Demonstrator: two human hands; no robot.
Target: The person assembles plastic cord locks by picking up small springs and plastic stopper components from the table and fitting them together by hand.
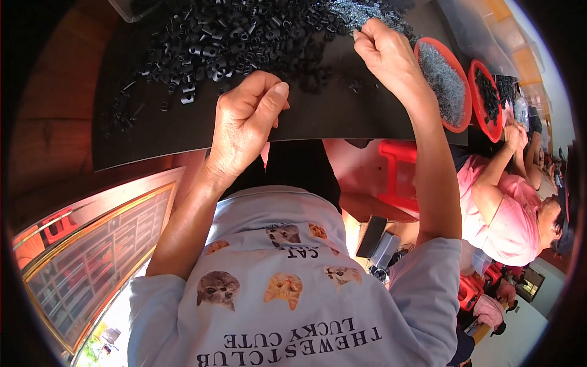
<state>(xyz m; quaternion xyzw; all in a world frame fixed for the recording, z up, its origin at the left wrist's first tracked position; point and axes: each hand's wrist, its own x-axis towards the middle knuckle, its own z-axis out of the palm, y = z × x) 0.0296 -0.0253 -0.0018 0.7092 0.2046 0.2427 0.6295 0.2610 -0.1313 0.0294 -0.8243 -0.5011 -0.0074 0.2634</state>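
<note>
Two bare hands are seen over a black mat (183,131) laid on the desk. The left hand (247,116) is held near the mat's front edge with its fingers (272,98) curled and pinched shut against the thumb; whether a small part is held inside cannot be told. The right hand (382,46) is raised at the far side, fingers closed in a loose fist at the edge of a spread of fine grey metal pieces (361,12); any content is hidden. A large heap of small black plastic parts (226,37) lies unsorted across the far half of the mat, with strays scattered toward the left. A red tray of grey metal pieces (443,82) and a second red tray of black parts (487,98) stand to the right. Judged from the heap's size, most of the work is left. A co-worker in pink (501,214) is seated at the right.
</note>
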